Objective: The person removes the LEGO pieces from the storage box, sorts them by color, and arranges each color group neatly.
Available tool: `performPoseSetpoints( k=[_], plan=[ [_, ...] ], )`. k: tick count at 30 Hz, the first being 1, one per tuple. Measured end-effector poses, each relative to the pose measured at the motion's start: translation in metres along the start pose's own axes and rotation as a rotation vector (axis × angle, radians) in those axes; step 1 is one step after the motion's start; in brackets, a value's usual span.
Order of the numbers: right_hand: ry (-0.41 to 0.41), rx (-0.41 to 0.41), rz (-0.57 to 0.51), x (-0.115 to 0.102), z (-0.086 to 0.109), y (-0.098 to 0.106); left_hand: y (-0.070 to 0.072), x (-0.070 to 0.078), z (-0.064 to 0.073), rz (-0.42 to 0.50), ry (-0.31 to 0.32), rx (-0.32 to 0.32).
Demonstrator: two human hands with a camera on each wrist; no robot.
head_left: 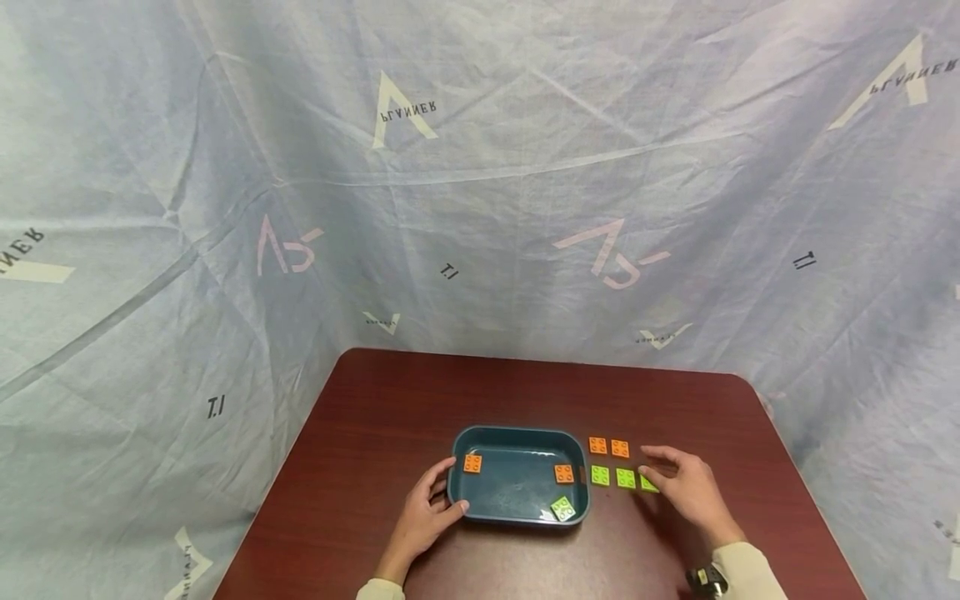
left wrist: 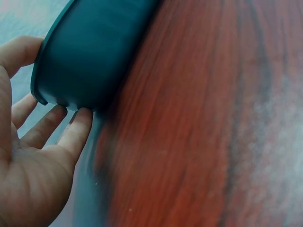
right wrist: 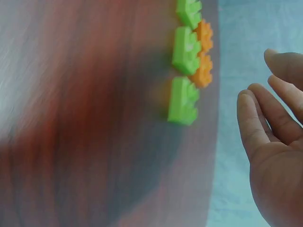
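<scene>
A dark teal tray (head_left: 510,493) stands on the table, and my left hand (head_left: 422,518) holds its left end. In the left wrist view, fingertips of that hand touch the tray's outer wall (left wrist: 87,54). Inside lie one orange toy brick (head_left: 472,463) at the left, another orange brick (head_left: 564,473) at the right and a turned green brick (head_left: 562,508) near the front right corner. My right hand (head_left: 692,490) hovers with thumb and fingers apart over the rightmost green brick (head_left: 648,484), partly hiding it. The right wrist view shows a gap between that hand (right wrist: 279,142) and the bricks.
Right of the tray, two more green bricks (head_left: 600,475) line up with the rightmost one. Two orange bricks (head_left: 597,446) form a row behind them. The reddish-brown table (head_left: 420,387) ends at hanging grey cloth (head_left: 480,250) on the back and sides.
</scene>
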State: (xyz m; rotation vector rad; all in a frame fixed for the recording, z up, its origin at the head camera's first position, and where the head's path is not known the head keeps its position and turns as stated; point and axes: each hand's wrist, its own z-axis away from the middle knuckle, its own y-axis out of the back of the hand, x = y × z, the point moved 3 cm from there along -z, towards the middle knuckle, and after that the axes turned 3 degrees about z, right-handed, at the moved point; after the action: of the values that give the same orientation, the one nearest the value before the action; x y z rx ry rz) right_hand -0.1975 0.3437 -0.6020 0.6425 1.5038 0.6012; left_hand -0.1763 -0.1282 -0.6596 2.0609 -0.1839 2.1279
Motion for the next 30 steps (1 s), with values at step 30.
performPoseSetpoints(
  k=[30],
  plan=[
    [0.171,-0.018,-0.194,-0.107,-0.013,-0.066,0.000,-0.002,-0.002,0.013,-0.034,-0.020]
  ],
)
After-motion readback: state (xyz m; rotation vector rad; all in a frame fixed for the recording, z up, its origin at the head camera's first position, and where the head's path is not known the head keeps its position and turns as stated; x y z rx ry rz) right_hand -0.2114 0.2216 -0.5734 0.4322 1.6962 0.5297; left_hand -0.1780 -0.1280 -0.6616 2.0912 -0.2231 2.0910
